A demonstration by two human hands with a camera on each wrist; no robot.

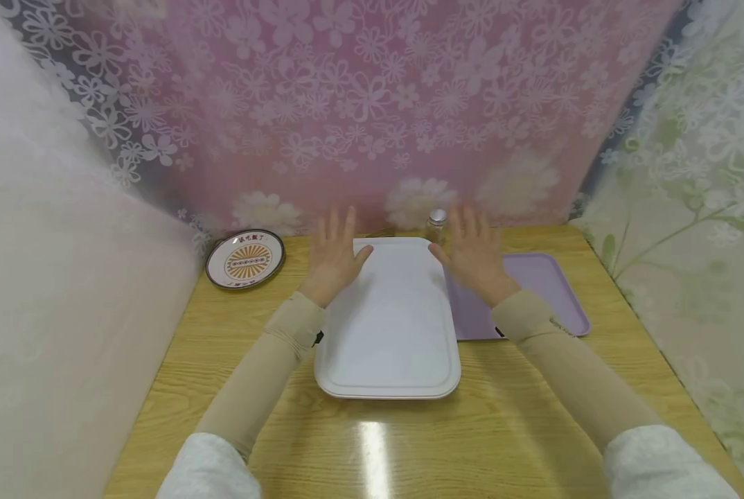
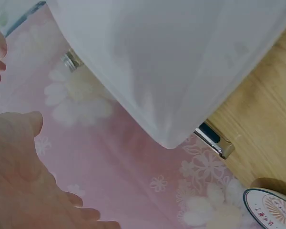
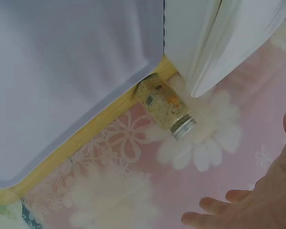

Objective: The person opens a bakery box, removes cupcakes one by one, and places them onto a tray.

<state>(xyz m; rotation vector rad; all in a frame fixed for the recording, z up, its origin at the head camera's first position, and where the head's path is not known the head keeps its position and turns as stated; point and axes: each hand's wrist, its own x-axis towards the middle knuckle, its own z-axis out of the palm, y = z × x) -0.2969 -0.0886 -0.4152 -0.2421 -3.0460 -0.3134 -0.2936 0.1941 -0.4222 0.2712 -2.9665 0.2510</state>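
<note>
Both hands are raised with fingers spread, holding nothing. My left hand (image 1: 334, 255) is over the far left side of a white, rimmed rectangular box (image 1: 389, 319); in the left wrist view a gap separates that hand from the box. My right hand (image 1: 476, 255) is off the box's far right side, above a purple tray (image 1: 543, 287). Just behind and between them stands a jar (image 1: 436, 225) with a silver lid; the right wrist view shows the grainy tan contents of the jar (image 3: 163, 101). Whether the box's top is a lid, I cannot tell.
At the far left lies a round plate (image 1: 245, 259) with an orange sunburst pattern. Behind the box, a dark and metallic object (image 2: 214, 139) is partly hidden. Patterned cloth (image 1: 372, 118) borders the wooden table (image 1: 297, 443) at the back and sides.
</note>
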